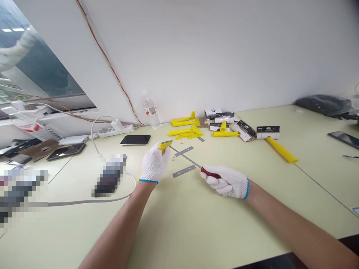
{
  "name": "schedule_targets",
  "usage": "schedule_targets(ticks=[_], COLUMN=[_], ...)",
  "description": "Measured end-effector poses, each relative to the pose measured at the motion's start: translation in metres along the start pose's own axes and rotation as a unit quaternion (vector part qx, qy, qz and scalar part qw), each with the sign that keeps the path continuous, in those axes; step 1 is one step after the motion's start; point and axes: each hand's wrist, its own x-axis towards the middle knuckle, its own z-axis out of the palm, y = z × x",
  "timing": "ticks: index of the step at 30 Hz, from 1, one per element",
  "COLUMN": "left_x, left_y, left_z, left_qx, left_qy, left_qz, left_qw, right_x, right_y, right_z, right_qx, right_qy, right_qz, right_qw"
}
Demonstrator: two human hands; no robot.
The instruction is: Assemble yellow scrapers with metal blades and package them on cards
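Yellow scraper (165, 145) has metal strips (184, 171), yellow handles (179, 132) and a phone (135, 140) nearby.

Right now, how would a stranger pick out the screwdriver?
Over the pale table, find the white-gloved right hand. It grips the screwdriver, whose thin shaft slants toward the yellow tool in the left hand. Unlike the flat grey blades lying nearby, it has a long shaft and a dark red handle.
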Motion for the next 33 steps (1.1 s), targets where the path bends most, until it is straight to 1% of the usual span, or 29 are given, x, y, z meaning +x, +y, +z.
schedule_targets(ticks=[1, 2, 3, 4, 5, 6, 9, 10, 11, 12, 13, 14, 15, 16, 17, 18, 19, 20, 21, 22, 23, 24, 25, 27, 29, 30, 31, 32, 33], left_x=[0.0, 0.0, 0.0, 0.0, 0.0, 0.0, 0.0, 0.0, 0.0, 0.0, 0.0, 0.001, 0.002, 0.003, 0.005, 0.006, 0.007, 0.008, 0.009, 0.009, 0.009, 0.009, 0.009, 0.009, 0.009, 0.009, 0.009, 0.008, 0.008], left_y=[0.001, 0.002, 0.003, 0.003, 0.004, 0.003, 0.002, 0.001, 0.0, -0.001, -0.002, -0.003, -0.004, -0.005, -0.007, -0.008, -0.009, -0.011, -0.011, -0.012, -0.012, -0.012, -0.012, -0.011, -0.01, -0.009, -0.009, -0.008, -0.007], left_z=[0.0, -0.001, -0.001, -0.001, -0.001, -0.001, 0.0, 0.0, 0.001, 0.001, 0.002, 0.002, 0.003, 0.004, 0.005, 0.006, 0.007, 0.008, 0.008, 0.009, 0.009, 0.009, 0.008, 0.006, 0.004, 0.003, 0.003, 0.002, 0.001], left_qx=[-0.001, -0.003, -0.006, -0.009, -0.012, -0.015, -0.02, -0.021, -0.02, -0.019, -0.017, -0.015, -0.013, -0.011, -0.009, -0.008, -0.005, -0.001, 0.004, 0.008, 0.01, 0.01, 0.009, 0.005, 0.0, -0.005, -0.01, -0.014, -0.016], left_qy=[0.001, 0.002, 0.002, 0.002, 0.002, 0.002, 0.003, 0.003, 0.003, 0.003, 0.003, 0.002, 0.002, 0.002, 0.002, 0.001, 0.002, 0.003, 0.007, 0.012, 0.017, 0.02, 0.023, 0.023, 0.02, 0.018, 0.014, 0.01, 0.008], left_qz=[-0.001, -0.004, -0.007, -0.01, -0.013, -0.016, -0.017, -0.016, -0.014, -0.011, -0.008, -0.005, -0.003, -0.001, 0.0, 0.0, -0.002, -0.006, -0.01, -0.013, -0.014, -0.015, -0.016, -0.023, -0.031, -0.031, -0.029, -0.028, -0.028], left_qw=[1.0, 1.0, 1.0, 1.0, 1.0, 1.0, 1.0, 1.0, 1.0, 1.0, 1.0, 1.0, 1.0, 1.0, 1.0, 1.0, 1.0, 1.0, 1.0, 1.0, 1.0, 1.0, 1.0, 0.999, 0.999, 0.999, 0.999, 0.999, 0.999], right_x=[-0.001, -0.001, -0.002, -0.002, -0.001, 0.0, 0.004, 0.005, 0.007, 0.007, 0.007, 0.006, 0.004, 0.001, -0.001, -0.003, -0.005, -0.007, -0.008, -0.008, -0.008, -0.007, -0.005, -0.002, 0.002, 0.004, 0.005, 0.006, 0.006], right_y=[-0.001, -0.001, 0.0, 0.001, 0.003, 0.006, 0.014, 0.016, 0.018, 0.018, 0.017, 0.016, 0.013, 0.01, 0.007, 0.004, 0.001, -0.001, -0.002, -0.002, -0.002, 0.0, 0.002, 0.008, 0.013, 0.016, 0.018, 0.019, 0.019], right_z=[0.0, 0.0, 0.002, 0.005, 0.007, 0.009, 0.013, 0.013, 0.014, 0.014, 0.014, 0.013, 0.012, 0.009, 0.007, 0.003, 0.0, -0.003, -0.005, -0.006, -0.005, -0.004, -0.002, 0.003, 0.007, 0.008, 0.009, 0.009, 0.009], right_qx=[-0.002, -0.032, -0.084, -0.152, -0.227, -0.299, -0.46, -0.489, -0.506, -0.508, -0.495, -0.46, -0.4, -0.318, -0.224, -0.131, -0.055, -0.007, 0.006, -0.009, -0.05, -0.109, -0.179, -0.324, -0.441, -0.482, -0.511, -0.529, -0.534], right_qy=[0.013, 0.048, 0.099, 0.161, 0.223, 0.278, 0.381, 0.401, 0.412, 0.415, 0.403, 0.373, 0.323, 0.255, 0.176, 0.098, 0.035, -0.006, -0.02, -0.004, 0.038, 0.1, 0.17, 0.282, 0.333, 0.347, 0.36, 0.373, 0.382], right_qz=[-0.008, -0.027, -0.051, -0.082, -0.117, -0.152, -0.237, -0.249, -0.255, -0.258, -0.254, -0.238, -0.205, -0.16, -0.107, -0.058, -0.023, -0.008, -0.007, -0.016, -0.032, -0.055, -0.083, -0.155, -0.222, -0.24, -0.249, -0.252, -0.253], right_qw=[1.0, 0.998, 0.99, 0.972, 0.941, 0.9, 0.766, 0.733, 0.713, 0.709, 0.727, 0.77, 0.833, 0.899, 0.953, 0.985, 0.998, 1.0, 1.0, 1.0, 0.998, 0.987, 0.965, 0.89, 0.804, 0.768, 0.74, 0.72, 0.711])
